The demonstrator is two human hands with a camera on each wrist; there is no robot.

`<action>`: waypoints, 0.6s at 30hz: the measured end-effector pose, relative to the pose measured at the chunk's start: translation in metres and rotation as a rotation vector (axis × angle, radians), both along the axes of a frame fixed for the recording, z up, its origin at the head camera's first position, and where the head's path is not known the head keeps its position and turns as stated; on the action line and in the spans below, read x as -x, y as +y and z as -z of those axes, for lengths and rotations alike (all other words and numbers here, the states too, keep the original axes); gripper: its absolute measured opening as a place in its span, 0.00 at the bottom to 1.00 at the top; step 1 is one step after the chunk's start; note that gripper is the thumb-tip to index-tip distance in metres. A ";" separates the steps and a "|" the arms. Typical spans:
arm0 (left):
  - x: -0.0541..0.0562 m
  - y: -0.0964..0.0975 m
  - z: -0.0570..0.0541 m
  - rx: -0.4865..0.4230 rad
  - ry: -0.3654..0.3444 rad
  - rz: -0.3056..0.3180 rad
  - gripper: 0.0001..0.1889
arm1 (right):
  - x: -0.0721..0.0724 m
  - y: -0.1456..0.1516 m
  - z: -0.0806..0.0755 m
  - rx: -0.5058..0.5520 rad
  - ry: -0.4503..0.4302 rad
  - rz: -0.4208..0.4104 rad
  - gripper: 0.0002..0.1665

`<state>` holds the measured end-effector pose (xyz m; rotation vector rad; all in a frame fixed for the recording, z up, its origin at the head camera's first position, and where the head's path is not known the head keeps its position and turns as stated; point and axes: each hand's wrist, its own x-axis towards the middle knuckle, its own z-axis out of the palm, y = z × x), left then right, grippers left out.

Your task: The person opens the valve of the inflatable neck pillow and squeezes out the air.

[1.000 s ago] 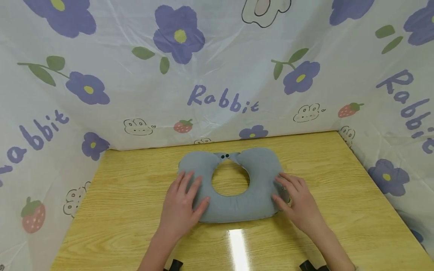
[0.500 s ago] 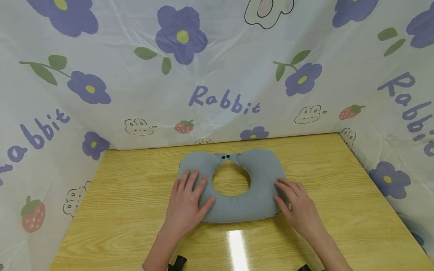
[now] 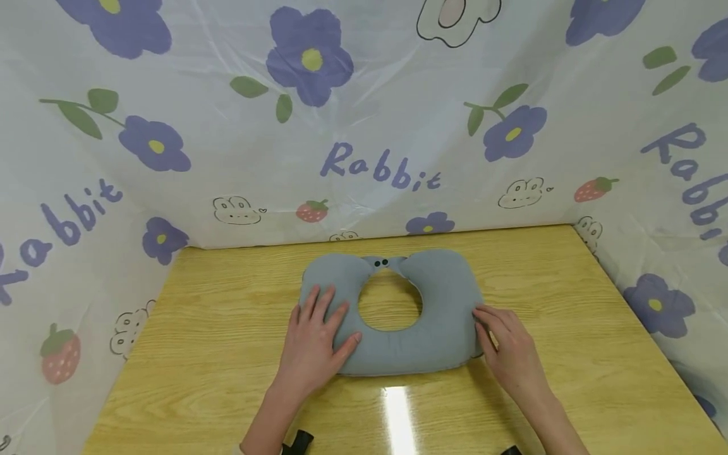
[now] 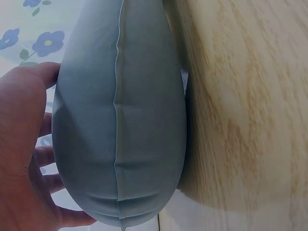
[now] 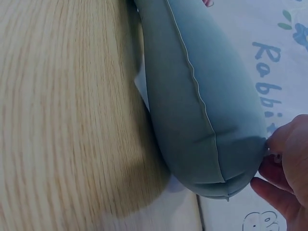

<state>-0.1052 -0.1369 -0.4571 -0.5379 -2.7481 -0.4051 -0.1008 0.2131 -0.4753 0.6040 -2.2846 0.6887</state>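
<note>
An inflated grey U-shaped neck pillow (image 3: 398, 354) lies on the wooden table, its two arms pointing away from me and joined at the far end by a strap with two black snaps (image 3: 381, 263). My left hand (image 3: 311, 344) rests with spread fingers on the pillow's left part; the left wrist view shows the seamed side of the pillow (image 4: 120, 120) beside that hand. At the right edge, my right hand (image 3: 509, 344) has bent fingers and thumb close together. Between them in the right wrist view shows a small clear air valve (image 5: 277, 158), partly hidden by the fingers.
The wooden table (image 3: 216, 328) extends around the pillow. A white cloth (image 3: 375, 120) printed with purple flowers, rabbits and strawberries hangs behind and on both sides. Black wrist-mount parts (image 3: 298, 441) show at the bottom edge.
My left hand has shifted slightly right and settled flatter on the pillow. The right hand has moved from the pillow's top toward its right edge, its fingers closing together. The pillow stays put.
</note>
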 end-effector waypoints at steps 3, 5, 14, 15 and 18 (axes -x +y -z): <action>-0.001 0.000 0.001 -0.008 0.007 0.002 0.28 | -0.001 0.000 0.001 0.026 -0.012 0.035 0.20; -0.001 0.000 0.002 -0.019 0.007 0.000 0.28 | -0.001 -0.001 0.001 0.043 -0.008 0.052 0.19; -0.001 0.000 0.008 -0.086 0.021 -0.016 0.30 | 0.002 -0.006 0.004 0.132 -0.027 0.078 0.16; 0.000 0.000 0.008 -0.091 0.026 -0.017 0.30 | 0.003 -0.006 0.005 0.143 -0.035 0.080 0.16; 0.003 0.001 0.010 -0.107 0.036 -0.017 0.30 | 0.006 -0.007 0.006 0.171 -0.055 0.087 0.14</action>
